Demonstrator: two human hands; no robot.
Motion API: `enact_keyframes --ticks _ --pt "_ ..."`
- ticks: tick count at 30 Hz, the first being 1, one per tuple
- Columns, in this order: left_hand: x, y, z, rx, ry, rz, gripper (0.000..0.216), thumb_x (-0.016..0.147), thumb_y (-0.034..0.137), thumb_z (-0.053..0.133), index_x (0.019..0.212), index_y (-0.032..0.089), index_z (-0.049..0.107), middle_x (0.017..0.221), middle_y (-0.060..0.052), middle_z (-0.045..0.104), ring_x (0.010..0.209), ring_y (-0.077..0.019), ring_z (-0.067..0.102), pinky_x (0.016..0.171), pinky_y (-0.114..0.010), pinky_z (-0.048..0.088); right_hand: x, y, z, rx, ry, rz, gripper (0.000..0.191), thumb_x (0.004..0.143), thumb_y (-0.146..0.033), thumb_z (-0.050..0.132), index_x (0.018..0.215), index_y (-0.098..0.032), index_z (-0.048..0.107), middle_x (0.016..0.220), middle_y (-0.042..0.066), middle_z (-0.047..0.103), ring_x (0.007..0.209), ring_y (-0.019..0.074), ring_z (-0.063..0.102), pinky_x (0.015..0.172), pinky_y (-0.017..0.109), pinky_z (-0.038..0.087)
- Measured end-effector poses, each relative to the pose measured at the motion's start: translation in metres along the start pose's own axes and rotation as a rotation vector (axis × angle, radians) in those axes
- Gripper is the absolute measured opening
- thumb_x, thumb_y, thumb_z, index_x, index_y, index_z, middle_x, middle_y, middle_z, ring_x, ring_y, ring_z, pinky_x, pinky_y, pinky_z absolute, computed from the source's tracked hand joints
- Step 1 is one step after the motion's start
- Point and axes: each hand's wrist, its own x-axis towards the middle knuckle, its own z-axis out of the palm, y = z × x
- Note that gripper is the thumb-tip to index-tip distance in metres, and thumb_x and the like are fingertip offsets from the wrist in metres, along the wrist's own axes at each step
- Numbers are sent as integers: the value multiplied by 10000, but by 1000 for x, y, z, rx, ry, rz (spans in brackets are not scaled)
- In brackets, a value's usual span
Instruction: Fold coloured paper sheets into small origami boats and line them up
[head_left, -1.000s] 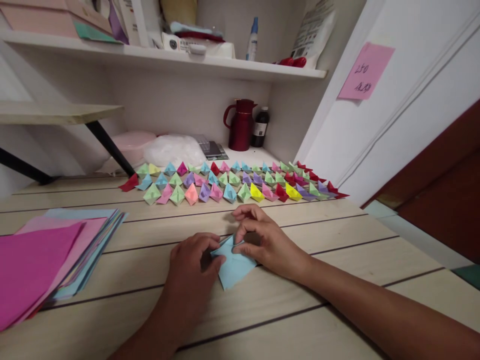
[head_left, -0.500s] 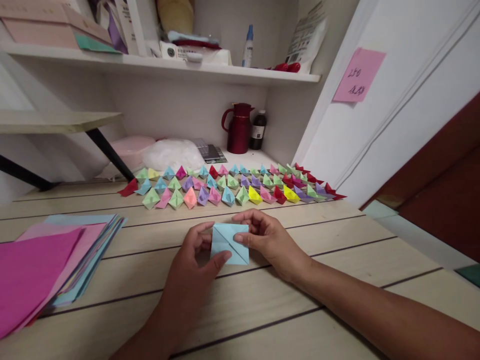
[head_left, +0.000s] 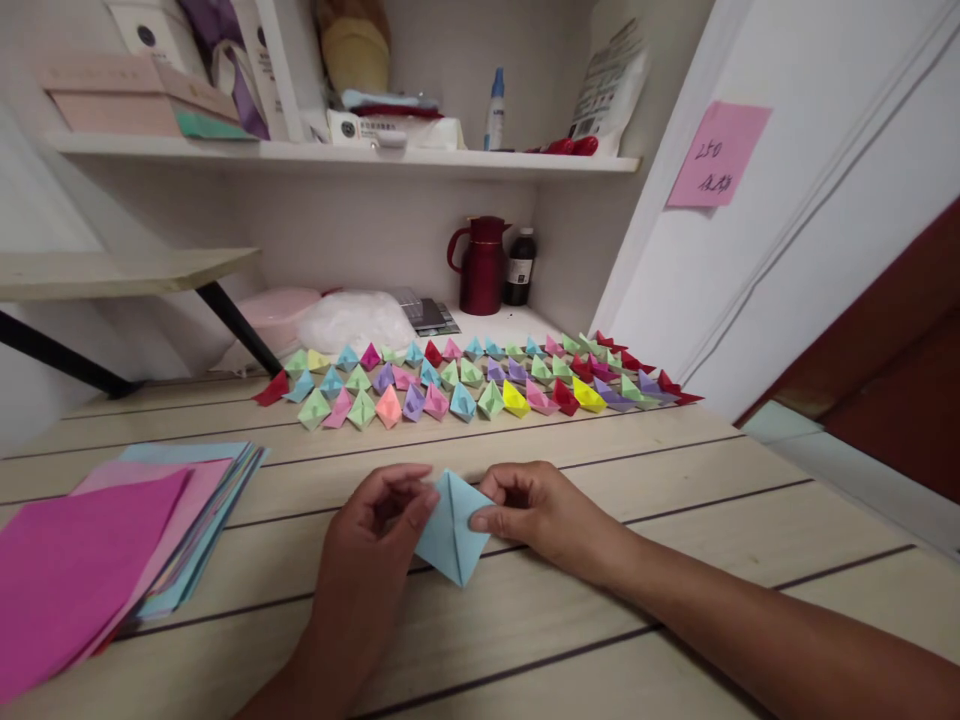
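A folded light-blue paper piece (head_left: 452, 528) is held just above the wooden table (head_left: 600, 590), standing on one corner like a diamond. My left hand (head_left: 375, 540) pinches its left edge between thumb and fingers. My right hand (head_left: 536, 515) pinches its right corner. Behind the hands lie rows of several small folded paper boats (head_left: 465, 378) in many colours. A stack of flat coloured paper sheets (head_left: 97, 545), magenta on top, lies at the left.
At the back stand a dark red jug (head_left: 481, 265) and a dark bottle (head_left: 520, 268), beside a white plastic bag (head_left: 346, 320) and a pink container (head_left: 277, 308). A cluttered shelf (head_left: 337, 152) hangs above. A pink sticky note (head_left: 718, 154) is on the wall at right.
The blue piece was lifted off the table, turned from a flat shape to a square, and now stands as a diamond on one corner. Both hands moved slightly nearer.
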Motion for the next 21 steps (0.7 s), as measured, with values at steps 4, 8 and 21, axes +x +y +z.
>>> enact_keyframes --ticks 4,8,21 --pt "6 -8 6 -196 48 64 783 538 352 839 1239 217 516 947 -27 625 747 -148 625 640 -258 502 2 -2 3 287 76 -6 359 651 -387 804 659 -151 534 600 -50 520 562 76 403 548 212 290" --pt "6 -7 9 -266 -34 -19 752 534 393 843 1198 183 559 891 -70 704 804 -222 669 716 -327 516 2 0 7 432 112 -54 356 648 -382 814 679 -143 552 604 -44 529 568 73 404 548 207 277" --pt "-8 13 8 46 17 -91 288 599 411 788 738 167 723 625 4 679 600 -134 576 612 -228 442 0 7 14 461 34 -120 398 619 -376 834 715 -168 509 616 -61 511 554 66 403 512 197 264"
